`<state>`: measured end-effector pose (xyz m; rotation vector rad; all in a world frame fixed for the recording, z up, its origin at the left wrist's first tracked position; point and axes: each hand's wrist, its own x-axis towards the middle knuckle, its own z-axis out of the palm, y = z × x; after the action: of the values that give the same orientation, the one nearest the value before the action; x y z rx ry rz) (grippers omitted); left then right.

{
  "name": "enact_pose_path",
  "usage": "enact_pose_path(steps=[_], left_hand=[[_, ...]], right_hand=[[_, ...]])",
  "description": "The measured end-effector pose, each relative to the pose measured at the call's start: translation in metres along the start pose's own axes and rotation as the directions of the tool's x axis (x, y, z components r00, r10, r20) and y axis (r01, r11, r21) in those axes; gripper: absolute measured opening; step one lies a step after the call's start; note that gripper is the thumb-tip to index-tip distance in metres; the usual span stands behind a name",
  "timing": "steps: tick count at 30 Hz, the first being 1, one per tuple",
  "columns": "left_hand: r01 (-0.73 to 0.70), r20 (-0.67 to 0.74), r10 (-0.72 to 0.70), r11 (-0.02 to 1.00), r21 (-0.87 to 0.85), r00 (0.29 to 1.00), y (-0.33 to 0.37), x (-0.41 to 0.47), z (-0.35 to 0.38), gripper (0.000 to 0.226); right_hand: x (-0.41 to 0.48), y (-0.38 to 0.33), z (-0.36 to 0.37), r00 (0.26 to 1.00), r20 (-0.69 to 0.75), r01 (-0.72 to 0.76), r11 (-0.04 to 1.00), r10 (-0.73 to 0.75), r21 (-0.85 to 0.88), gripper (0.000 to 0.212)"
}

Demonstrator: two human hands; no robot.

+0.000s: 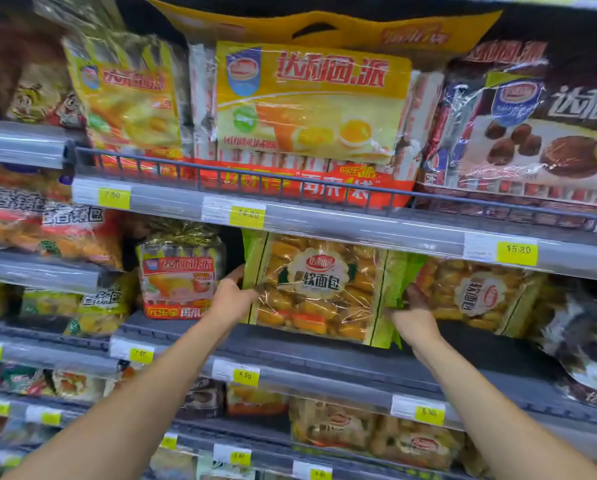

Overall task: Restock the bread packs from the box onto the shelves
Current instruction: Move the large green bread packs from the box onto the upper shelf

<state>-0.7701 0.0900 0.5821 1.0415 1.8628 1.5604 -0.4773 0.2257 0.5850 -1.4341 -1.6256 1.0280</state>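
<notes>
Head view: a green-edged bread pack [317, 289] stands upright on the middle shelf [324, 351], near the front lip and slightly tilted. Left hand [231, 299] is at the pack's left edge, thumb up along the wrapper. Right hand [415, 315] is at the lower right edge. Each grip looks to be pinching the green side seam, though blur makes the right fingers hard to read. A like pack [477, 296] sits just beside it on the right; a red-labelled pack [179, 271] is near on the left. The box is not in view.

Step in hand, I judge: seating the pack. Push back evenly with both hands, label outward, square against the right neighbour. Squeeze only the seams so the soft rolls aren't crushed.
</notes>
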Motion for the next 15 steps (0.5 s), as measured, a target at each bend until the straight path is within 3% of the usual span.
enact_pose_path(steps=[6,10,11,13,15], left_hand=[[0.017,0.067,-0.024,0.994,0.105,0.997,-0.029,0.014,0.004,0.059],[0.026,0.094,-0.055,0.956,0.292,0.994,-0.045,0.015,-0.001,0.062],[0.034,0.106,-0.073,0.941,0.336,0.992,-0.044,0.013,0.000,0.059],[0.049,0.136,-0.118,0.902,0.430,0.984,-0.043,0.015,0.002,0.056],[0.047,0.154,-0.138,0.875,0.482,0.979,-0.044,0.020,0.004,0.061]], right_hand=[[0.012,0.022,0.021,0.998,-0.069,-0.011,0.992,0.002,-0.129,0.076],[0.016,0.022,0.022,0.994,0.069,-0.071,0.982,0.084,-0.174,0.088],[0.014,0.020,0.021,0.982,0.136,-0.098,0.971,0.130,-0.220,0.086],[0.014,0.027,0.020,0.944,0.208,-0.133,0.873,0.255,-0.469,0.087],[0.012,0.034,0.022,0.953,0.196,-0.057,0.772,0.231,-0.633,0.072]])
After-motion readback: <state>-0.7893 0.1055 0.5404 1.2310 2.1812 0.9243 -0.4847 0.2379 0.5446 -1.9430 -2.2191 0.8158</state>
